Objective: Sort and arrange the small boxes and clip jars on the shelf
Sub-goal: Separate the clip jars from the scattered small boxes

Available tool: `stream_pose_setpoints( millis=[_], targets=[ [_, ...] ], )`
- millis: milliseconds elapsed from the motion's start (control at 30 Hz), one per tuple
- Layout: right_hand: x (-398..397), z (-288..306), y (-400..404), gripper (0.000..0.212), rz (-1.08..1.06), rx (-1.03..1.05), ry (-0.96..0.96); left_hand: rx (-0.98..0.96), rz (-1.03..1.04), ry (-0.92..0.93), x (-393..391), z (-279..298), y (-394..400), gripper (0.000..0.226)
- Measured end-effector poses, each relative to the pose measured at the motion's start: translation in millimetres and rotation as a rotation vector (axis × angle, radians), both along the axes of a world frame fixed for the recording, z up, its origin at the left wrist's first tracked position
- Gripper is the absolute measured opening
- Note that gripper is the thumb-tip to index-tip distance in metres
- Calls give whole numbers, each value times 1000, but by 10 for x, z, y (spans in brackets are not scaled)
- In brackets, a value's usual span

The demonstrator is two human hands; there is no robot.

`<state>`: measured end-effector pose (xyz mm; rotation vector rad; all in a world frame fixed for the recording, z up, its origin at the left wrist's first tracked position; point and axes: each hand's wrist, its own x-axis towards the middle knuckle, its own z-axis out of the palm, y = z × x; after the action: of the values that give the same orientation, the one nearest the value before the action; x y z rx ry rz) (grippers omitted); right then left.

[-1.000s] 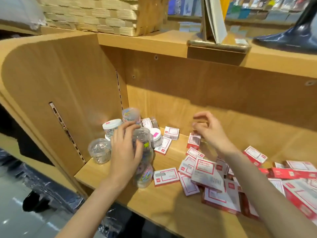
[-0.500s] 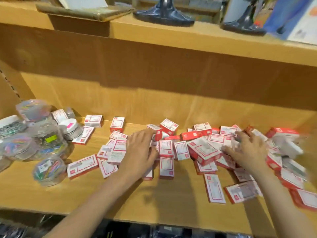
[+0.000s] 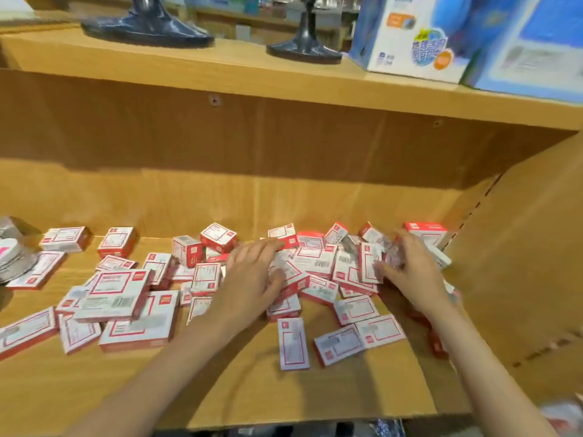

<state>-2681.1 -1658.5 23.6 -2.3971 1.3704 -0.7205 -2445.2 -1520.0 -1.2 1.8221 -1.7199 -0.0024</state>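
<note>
Several small red-and-white boxes (image 3: 202, 279) lie scattered over the wooden shelf (image 3: 94, 389), thickest at the back right. My left hand (image 3: 252, 279) rests on the pile with its fingers stretched out flat over the boxes. My right hand (image 3: 413, 272) is at the right end of the pile, near the side panel, with its fingers curled round a small blurred box (image 3: 392, 258). Only the edge of the clip jars (image 3: 9, 257) shows at the far left, one with a white lid and a pink label.
The shelf's right side panel (image 3: 520, 263) stands close to my right hand. On the shelf above stand two dark stand bases (image 3: 148, 26) and a blue-and-white carton (image 3: 410, 36). Bare wood runs along the shelf's front edge.
The view has swung right, leaving the jars at the left edge. My left hand let go of the jars and moved onto the box pile. My right hand reached to the pile's right end.
</note>
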Motion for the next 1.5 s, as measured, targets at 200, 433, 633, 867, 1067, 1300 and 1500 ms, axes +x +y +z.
stream_pose_setpoints(
  millis=[200, 433, 633, 867, 1067, 1300, 1500],
  targets=[
    [114, -124, -59, 60, 148, -31, 128, 10, -13, 20, -214, 44, -254, 60],
    [-74, 20, -271, 44, 171, -6, -42, 57, -6, 50, -309, 30, -412, 55],
    [93, 3, -606, 44, 49, 132, 172, 63, -45, 77, -428, 33, -578, 44],
    [-1, 218, -378, 36, 182, 323, -322, 14, -207, 98, -485, 123, -635, 66],
    [-137, 165, -281, 21, 219, 403, -440, -33, -246, 159, -685, 164, -745, 20],
    [-412, -83, -459, 53, -73, 149, 262, 139, -96, 107, -676, 122, -870, 36],
    [-316, -146, -385, 60, -58, 29, -58, 95, -129, -18, -662, 118, -855, 32]
  ],
)
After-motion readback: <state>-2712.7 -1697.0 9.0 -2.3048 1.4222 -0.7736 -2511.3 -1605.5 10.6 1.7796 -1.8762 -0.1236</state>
